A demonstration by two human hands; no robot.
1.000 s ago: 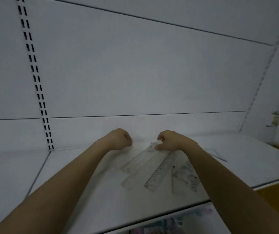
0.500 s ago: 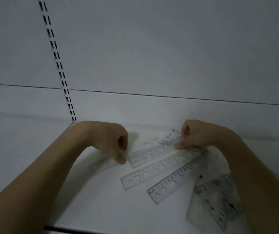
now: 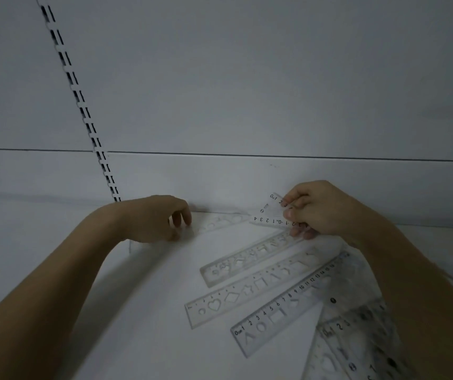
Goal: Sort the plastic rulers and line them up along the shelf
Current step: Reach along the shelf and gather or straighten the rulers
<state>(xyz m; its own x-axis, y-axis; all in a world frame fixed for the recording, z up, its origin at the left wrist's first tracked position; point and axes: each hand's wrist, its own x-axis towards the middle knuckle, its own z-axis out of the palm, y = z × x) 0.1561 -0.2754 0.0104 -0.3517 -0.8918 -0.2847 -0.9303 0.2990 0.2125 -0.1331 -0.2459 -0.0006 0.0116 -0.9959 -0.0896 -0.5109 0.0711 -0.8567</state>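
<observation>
On the white shelf (image 3: 110, 311), clear plastic rulers lie fanned out on the right half, and the count that can be made is this: 3 long straight rulers lie flat side by side, all slanting from lower left up to upper right. The upper stencil ruler (image 3: 250, 257) has cut-out shapes and its far end reaches under the right hand; the middle stencil ruler (image 3: 243, 293), with a heart and a diamond cut-out, lies just below it; the numbered ruler (image 3: 283, 308), with printed digits from 0 upward, lies lowest of the 3. A 4th clear stencil ruler (image 3: 220, 223) lies along the back wall (image 3: 247, 182), between the hands, faint against the white. At the lower right is a blurred heap of transparent pieces (image 3: 357, 338), at least 2, whose number cannot be told. The right hand (image 3: 318, 209) pinches 2 short numbered rulers (image 3: 274, 212) between thumb and curled fingers, holding them crossed above the shelf near the back wall. The left hand (image 3: 159, 220) rests on the shelf with fingers loosely bent, its fingertips touching the near end of the 4th ruler; whether it actually grips it cannot be told. A slotted upright (image 3: 83, 111) runs up the wall at left.
</observation>
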